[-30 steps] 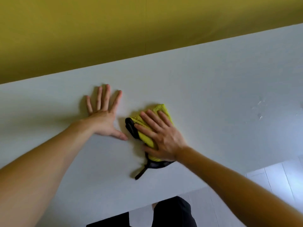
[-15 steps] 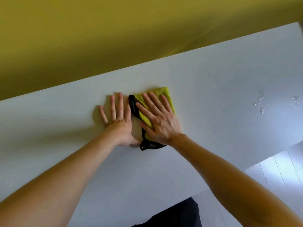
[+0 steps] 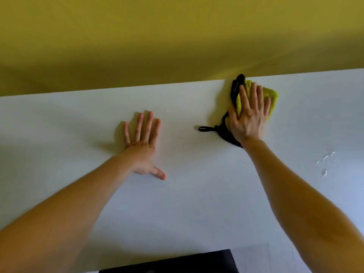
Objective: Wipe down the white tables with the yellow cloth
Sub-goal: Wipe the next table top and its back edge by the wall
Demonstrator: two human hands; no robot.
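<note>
Pressing flat on the yellow cloth (image 3: 272,97), the right hand (image 3: 249,117) is seen with its fingers straight and spread over the fabric rather than curled round it. The cloth is found on the white table (image 3: 197,203) at about two o'clock in the view, right against the far edge, where the tabletop meets the yellow wall (image 3: 157,36). A black trim (image 3: 235,89) is shown along the cloth's left side, its top end reaching just past that far edge. A thin black loop (image 3: 204,128) is stretched out flat on the table toward nine o'clock from the right palm.

The left hand (image 3: 141,142) is laid palm-down on the bare tabletop at about nine o'clock from the view's centre, well apart from the cloth. Its fingers are extended and slightly fanned, the thumb is stuck out toward four o'clock, and nothing is held.

A few small glistening marks (image 3: 326,162), probably water droplets, are seen on the table near three o'clock, beyond the right forearm. At six o'clock, past the table's near edge, dark clothing (image 3: 177,261) is partly shown.
</note>
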